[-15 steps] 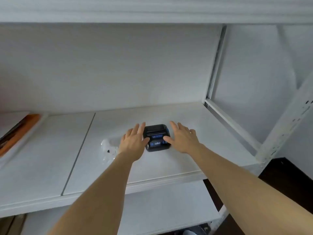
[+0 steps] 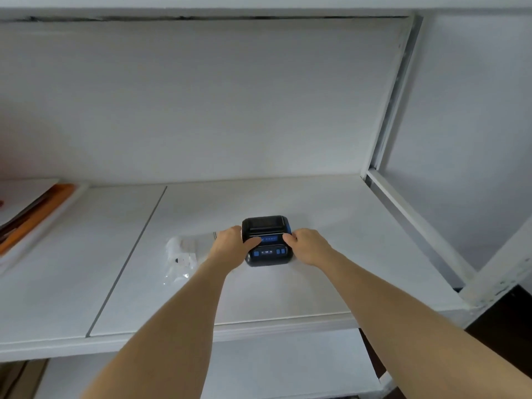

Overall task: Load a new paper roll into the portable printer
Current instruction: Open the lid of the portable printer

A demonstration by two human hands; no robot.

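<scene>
A small black portable printer (image 2: pixel 267 226) with blue buttons sits on the white shelf (image 2: pixel 288 298), lid closed. My left hand (image 2: pixel 230 246) grips its left side, thumb lying on the top face. My right hand (image 2: pixel 306 244) grips its right side, thumb curled onto the top. A white paper roll in a clear plastic bag (image 2: pixel 180 256) lies on the shelf just left of my left wrist.
An orange-edged stack of flat items (image 2: pixel 31 214) lies at the far left of the shelf. White metal uprights (image 2: pixel 501 272) frame the shelf's right end. A lower shelf (image 2: pixel 288 367) shows beneath the front edge.
Both hands, which hovered with spread fingers beside the printer, have closed in and now grip its two sides. The printer has not visibly moved.
</scene>
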